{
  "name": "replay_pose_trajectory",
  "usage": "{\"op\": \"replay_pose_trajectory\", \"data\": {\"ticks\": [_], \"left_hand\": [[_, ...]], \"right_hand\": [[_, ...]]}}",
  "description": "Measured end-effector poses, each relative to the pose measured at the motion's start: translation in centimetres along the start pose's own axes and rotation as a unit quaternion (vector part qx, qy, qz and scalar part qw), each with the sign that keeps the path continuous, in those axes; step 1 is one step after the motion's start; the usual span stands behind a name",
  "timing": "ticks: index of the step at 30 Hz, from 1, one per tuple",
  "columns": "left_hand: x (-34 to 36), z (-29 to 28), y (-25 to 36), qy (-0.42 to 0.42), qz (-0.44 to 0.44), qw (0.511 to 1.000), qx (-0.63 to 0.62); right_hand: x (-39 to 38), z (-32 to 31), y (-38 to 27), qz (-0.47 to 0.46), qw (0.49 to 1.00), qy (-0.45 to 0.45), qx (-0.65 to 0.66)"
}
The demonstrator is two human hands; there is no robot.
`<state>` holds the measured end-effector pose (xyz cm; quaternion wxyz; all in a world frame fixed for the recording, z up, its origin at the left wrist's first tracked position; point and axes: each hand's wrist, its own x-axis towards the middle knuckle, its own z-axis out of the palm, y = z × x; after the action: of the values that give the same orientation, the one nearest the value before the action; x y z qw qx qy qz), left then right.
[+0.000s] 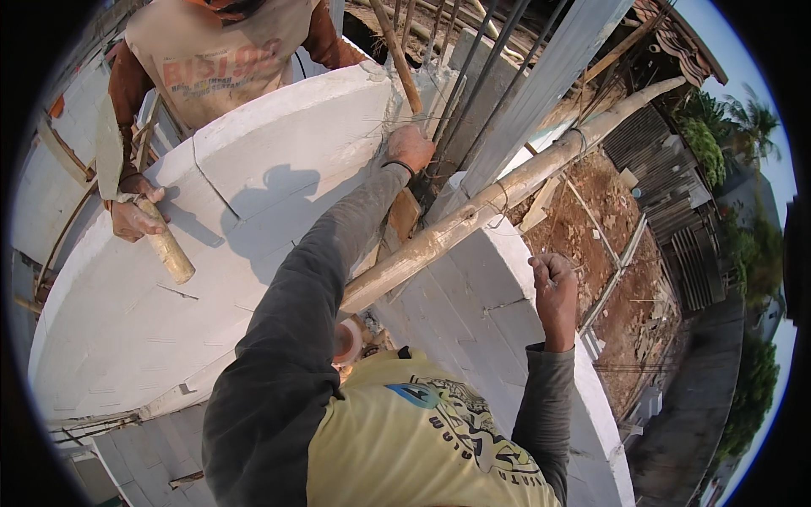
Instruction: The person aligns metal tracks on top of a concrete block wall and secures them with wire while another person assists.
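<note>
My left hand (408, 149) reaches to the junction of the white block walls, fingers closed at the lower end of an upright wooden stick (398, 63), beside vertical steel bars (467, 89); what it grips is hidden. A long pale pole (448, 234) slants beneath that forearm, with thin wire looped round it. My right hand (552, 297) is raised, closed, near the edge of the right white wall (517, 319); I cannot make out whether its fingertips pinch anything.
A co-worker (221, 68) leans over the curved left wall (118, 313), one hand holding a short wooden cylinder (170, 248). A tall pale post (557, 68) rises at the top. Below right lie a dirt yard (625, 321), scrap timber and corrugated sheets (693, 270), with trees behind.
</note>
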<state>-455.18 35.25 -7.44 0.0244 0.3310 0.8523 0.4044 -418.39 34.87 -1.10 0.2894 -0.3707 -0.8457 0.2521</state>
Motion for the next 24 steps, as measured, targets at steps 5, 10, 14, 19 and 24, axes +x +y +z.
{"op": "replay_pose_trajectory", "data": {"ticks": [5, 10, 14, 19, 24], "left_hand": [[-0.6, 1.0, -0.5, 0.011, -0.065, 0.976, -0.208], [-0.1, 3.2, -4.1, -0.060, -0.207, 0.777, -0.592], [-1.0, 3.5, -4.7, -0.134, -0.184, 0.746, -0.626], [-2.9, 0.8, -5.3, -0.185, -0.047, 0.827, -0.529], [-4.7, -1.0, -3.3, -0.197, 0.118, 0.920, -0.319]], "right_hand": [[-0.3, -0.7, -0.4, -0.016, 1.000, 0.021, 0.004], [-0.2, -0.3, -1.3, 0.005, 1.000, 0.010, 0.025], [-0.2, -0.5, -1.0, 0.006, 1.000, 0.012, 0.021], [-0.2, -0.4, -0.6, -0.001, 1.000, -0.003, 0.028], [-0.2, 0.2, -1.1, -0.020, 0.999, -0.022, 0.032]]}}
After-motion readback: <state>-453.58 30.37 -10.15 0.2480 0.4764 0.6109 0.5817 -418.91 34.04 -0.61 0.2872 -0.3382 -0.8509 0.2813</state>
